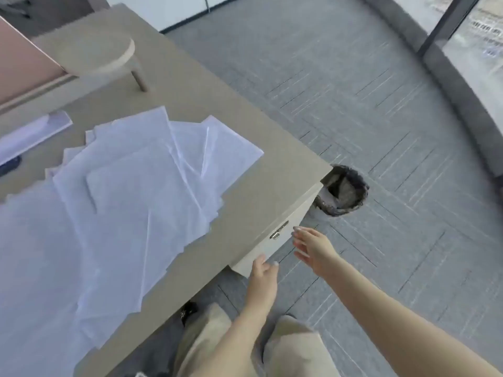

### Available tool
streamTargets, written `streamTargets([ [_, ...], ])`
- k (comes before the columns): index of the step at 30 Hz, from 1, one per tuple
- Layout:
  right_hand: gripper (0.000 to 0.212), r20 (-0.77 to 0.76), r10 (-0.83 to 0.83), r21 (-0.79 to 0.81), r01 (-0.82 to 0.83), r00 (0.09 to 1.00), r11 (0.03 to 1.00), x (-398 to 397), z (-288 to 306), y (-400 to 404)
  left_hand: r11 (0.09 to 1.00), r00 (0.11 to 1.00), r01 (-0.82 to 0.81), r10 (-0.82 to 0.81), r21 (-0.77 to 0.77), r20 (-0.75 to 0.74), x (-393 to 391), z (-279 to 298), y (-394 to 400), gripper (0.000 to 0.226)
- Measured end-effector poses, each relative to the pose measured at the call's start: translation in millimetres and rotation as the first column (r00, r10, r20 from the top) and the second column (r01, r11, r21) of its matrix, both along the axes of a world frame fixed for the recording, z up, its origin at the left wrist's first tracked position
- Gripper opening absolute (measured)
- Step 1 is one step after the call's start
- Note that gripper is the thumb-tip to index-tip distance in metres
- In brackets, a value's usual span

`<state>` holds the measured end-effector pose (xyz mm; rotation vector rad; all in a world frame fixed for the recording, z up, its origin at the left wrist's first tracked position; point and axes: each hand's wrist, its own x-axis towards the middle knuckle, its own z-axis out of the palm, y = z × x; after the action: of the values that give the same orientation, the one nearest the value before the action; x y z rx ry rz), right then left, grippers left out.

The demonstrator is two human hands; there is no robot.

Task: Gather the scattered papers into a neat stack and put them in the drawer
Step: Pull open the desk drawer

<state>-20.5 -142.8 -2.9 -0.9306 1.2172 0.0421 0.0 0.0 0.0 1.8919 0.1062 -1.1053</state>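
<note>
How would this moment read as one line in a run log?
papers: loose pile on desk | drawer: closed | left hand: open, at drawer front | right hand: open, near drawer

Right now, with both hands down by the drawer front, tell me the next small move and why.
Probably pull the drawer open. The left hand touches its lower edge, the right hand hovers open near its lock, and it looks shut. The papers lie fanned out on the desk, unstacked.
</note>
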Motion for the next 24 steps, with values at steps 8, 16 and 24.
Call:
streamTargets([
  [8, 0.033, -0.114, -0.106, 0.108, 0.118, 0.988, 0.987, 31, -87, 23, 0.99, 0.968, -0.13, 0.14, 0.06, -0.207, 13, -57, 61, 0.062],
  [16, 0.034, -0.077, -0.217, 0.079, 0.223, 0.973, 0.972, 43, -124, 38, 1.0, 0.992, -0.025, 0.024, -0.003, -0.128, 40, -76, 68, 0.063],
  [24, 0.021, -0.084, -0.221, -0.038, 0.219, 0.972, 0.975, 47, -130, 49, 0.977, 0.976, 0.204, -0.198, 0.067, -0.092, 55, -80, 83, 0.066],
])
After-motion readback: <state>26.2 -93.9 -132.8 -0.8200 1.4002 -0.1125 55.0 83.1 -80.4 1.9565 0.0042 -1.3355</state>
